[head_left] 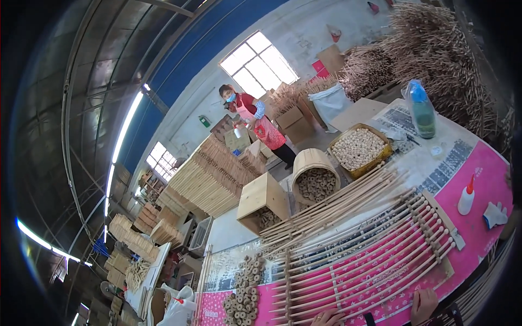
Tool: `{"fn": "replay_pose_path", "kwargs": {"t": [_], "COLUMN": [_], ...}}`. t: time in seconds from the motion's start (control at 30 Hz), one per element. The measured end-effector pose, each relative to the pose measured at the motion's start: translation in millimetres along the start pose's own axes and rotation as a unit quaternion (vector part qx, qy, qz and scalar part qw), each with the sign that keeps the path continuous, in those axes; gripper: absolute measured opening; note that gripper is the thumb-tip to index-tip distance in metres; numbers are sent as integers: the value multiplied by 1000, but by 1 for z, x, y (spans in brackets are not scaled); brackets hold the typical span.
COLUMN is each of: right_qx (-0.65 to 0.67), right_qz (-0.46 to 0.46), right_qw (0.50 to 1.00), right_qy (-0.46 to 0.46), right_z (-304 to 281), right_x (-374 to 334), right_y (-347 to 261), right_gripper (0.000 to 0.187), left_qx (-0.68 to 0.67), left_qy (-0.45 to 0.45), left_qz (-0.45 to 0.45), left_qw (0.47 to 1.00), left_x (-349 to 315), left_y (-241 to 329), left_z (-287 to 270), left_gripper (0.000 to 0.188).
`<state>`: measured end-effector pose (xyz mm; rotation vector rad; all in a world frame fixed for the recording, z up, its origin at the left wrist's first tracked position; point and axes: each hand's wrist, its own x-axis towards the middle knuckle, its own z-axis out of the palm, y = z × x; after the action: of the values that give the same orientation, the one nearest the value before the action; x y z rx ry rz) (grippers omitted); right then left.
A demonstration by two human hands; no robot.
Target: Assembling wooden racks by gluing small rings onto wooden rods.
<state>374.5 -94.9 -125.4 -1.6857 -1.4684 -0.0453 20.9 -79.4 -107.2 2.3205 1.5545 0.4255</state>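
Both hands, left and right, press flat on the rod rack at six o'clock; rods mostly laid, loose rods waiting at twelve o'clock.

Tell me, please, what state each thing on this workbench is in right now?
Left hand: resting on the rods, holding nothing.
Right hand: flat on the rod ends, open.
Wooden rods: laid parallel in a jig.
Glue bottle: upright, capped.
Round wooden tub: open, full of rings.
Wicker basket: open, full of pale beads.
Wooden box: tipped on its side.
Green bottle: upright.
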Motion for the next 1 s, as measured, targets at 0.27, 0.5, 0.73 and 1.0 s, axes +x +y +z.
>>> {"fn": "replay_pose_path", "kwargs": {"t": [0.27, 0.5, 0.73, 1.0], "right_qx": [3, 12, -43, -28], "right_qz": [-18, 78, -57, -48], "right_qw": [1000, 997, 996, 996], "right_qy": [11, -20, 43, 64], "right_z": [2, 3, 8, 3], "right_x": [0, -6, -5, 2], "right_y": [10, 2, 15, 5], "right_gripper": [17, 15, 19, 11], "left_qx": [24, -5, 2, -55], "left_qy": [51, -36, -38, 126], "left_qz": [49, -16, -86, -103], "left_qw": [997, 999, 996, 985], "left_x": [7, 2, -4, -9], "left_y": [9, 4, 31, 21], "left_z": [1, -9, -39, -27], "left_gripper": [33, 43, 38, 34]}}
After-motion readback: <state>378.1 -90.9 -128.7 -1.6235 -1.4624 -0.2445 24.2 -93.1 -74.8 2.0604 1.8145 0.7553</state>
